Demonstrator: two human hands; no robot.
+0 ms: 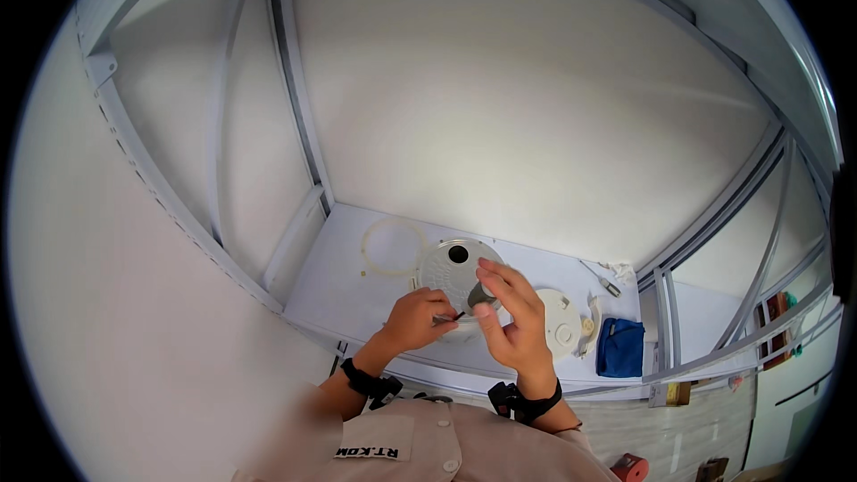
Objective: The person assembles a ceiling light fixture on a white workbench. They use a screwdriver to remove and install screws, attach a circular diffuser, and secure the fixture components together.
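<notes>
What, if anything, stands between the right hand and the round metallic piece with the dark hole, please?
The grey cylinder held in the right hand lies between it and the round metallic piece, at that piece's near right side. Nothing visible covers the dark hole; contact between cylinder and piece is unclear.

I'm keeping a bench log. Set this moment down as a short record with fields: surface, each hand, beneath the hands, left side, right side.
Surface: pale worktable
Left hand: fingers closed on a thin dark-tipped object, kind unclear
Right hand: fingers extended, a dark grey cylinder by thumb and fingers; whether gripped is unclear
Beneath the hands: round pale part with a dark round hole
Left side: thin yellowish ring, lying flat
Right side: white disc, screwdriver, blue pouch
</notes>
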